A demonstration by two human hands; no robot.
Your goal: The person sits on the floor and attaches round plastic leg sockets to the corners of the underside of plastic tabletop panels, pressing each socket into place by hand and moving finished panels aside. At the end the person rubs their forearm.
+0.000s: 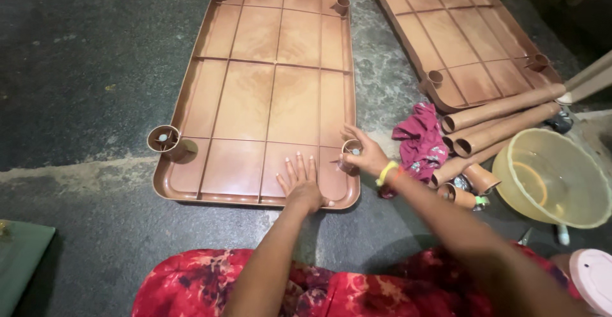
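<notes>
A brown plastic shelf panel [268, 94] lies upside down on the floor, with a round socket at each corner. My left hand [301, 183] rests flat on the panel near its front edge, fingers spread. My right hand [362, 154], with a yellow band on the wrist, grips the front right corner socket [352, 148]. The front left socket [164, 140] has a pale blue piece inside it.
A second brown panel [459, 36] lies at the upper right. Several brown tubes [503, 119] and a maroon cloth [421, 142] lie beside it. A yellowish translucent bowl [551, 177] and a pink lid [593, 279] sit at the right. A green object [19, 253] is at the left edge.
</notes>
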